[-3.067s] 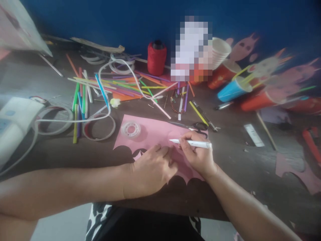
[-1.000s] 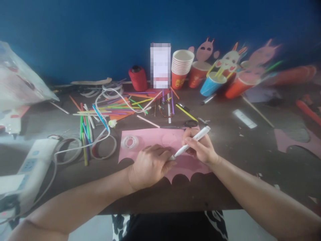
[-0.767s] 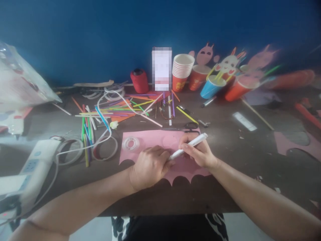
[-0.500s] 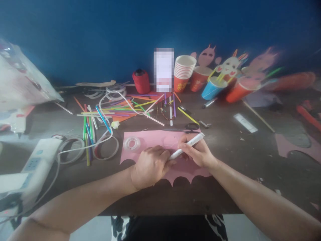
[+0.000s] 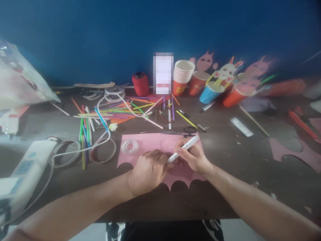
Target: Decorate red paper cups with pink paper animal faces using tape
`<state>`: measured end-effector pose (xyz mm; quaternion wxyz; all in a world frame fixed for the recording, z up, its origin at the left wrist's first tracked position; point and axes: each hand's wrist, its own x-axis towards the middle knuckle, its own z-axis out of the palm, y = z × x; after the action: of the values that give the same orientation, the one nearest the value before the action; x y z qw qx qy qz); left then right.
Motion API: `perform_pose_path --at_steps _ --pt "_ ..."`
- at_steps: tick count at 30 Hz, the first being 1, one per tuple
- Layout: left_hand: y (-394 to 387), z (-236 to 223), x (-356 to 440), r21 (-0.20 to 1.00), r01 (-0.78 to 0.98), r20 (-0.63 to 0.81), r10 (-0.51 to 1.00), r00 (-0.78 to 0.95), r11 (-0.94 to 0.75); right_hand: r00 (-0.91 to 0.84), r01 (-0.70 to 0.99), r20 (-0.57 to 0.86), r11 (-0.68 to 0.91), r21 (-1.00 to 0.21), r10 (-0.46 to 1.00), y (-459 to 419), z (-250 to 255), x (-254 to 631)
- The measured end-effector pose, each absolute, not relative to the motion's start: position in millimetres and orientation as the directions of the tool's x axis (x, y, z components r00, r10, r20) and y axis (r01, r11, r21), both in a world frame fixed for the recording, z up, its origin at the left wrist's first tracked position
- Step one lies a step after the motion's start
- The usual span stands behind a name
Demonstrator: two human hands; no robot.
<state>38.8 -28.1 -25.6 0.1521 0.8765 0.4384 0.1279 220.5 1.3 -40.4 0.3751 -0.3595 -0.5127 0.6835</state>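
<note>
A pink paper sheet with scalloped cut-outs along its near edge lies on the dark table. My right hand is closed on a white pen, its tip down on the paper beside my left fingers. My left hand rests curled on the sheet; whatever sits under its fingers is hidden. A small clear tape roll lies on the sheet's left part. Black-handled scissors lie just beyond the sheet's far edge.
Coloured straws, tape rings and a white cable are scattered at the left, with a white power strip. Red thread spool, stacked paper cups, and cup figures stand by the blue wall. Pink scraps lie right.
The pen swung from lying flat to slanted with its tip on the paper. My hands have stayed on the sheet; the view has shifted slightly.
</note>
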Motion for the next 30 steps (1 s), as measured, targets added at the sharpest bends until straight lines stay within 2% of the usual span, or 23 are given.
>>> perform_pose_path --at_steps 16,19,23,25,27,29,30 --pt "-29.4 -28.8 38.8 0.387 0.7 0.164 0.792 0.588 -0.6 -0.516 -0.135 -0.138 -0.239 -0.961 0.845 1.7 -37.0 217.5" --pt "-27.9 -28.2 38.6 0.393 0.701 0.147 0.793 0.591 -0.595 -0.501 -0.111 -0.099 -0.178 -0.978 0.859 1.0 -36.6 217.1" --pt "-25.2 -26.7 36.6 0.393 0.688 0.128 0.777 0.616 -0.61 -0.46 -0.076 0.066 0.034 -0.997 0.885 -1.9 -36.9 220.0" --pt "-25.0 -26.2 35.7 0.389 0.676 0.123 0.762 0.635 -0.626 -0.342 -0.119 0.178 0.145 -0.982 0.923 0.2 -36.6 224.6" --pt "-26.1 -25.7 35.7 0.375 0.667 0.126 0.749 0.651 -0.643 -0.097 -0.165 0.283 0.264 -0.95 0.954 7.6 -33.9 232.2" --pt "-28.6 -25.1 36.8 0.341 0.661 0.126 0.73 0.672 -0.668 0.138 -0.129 0.317 0.334 -0.934 0.938 19.6 -28.1 242.7" --pt "-30.3 -24.8 37.7 0.315 0.66 0.121 0.719 0.685 -0.682 0.213 -0.075 0.289 0.311 -0.948 0.933 26.3 -24.2 249.0"
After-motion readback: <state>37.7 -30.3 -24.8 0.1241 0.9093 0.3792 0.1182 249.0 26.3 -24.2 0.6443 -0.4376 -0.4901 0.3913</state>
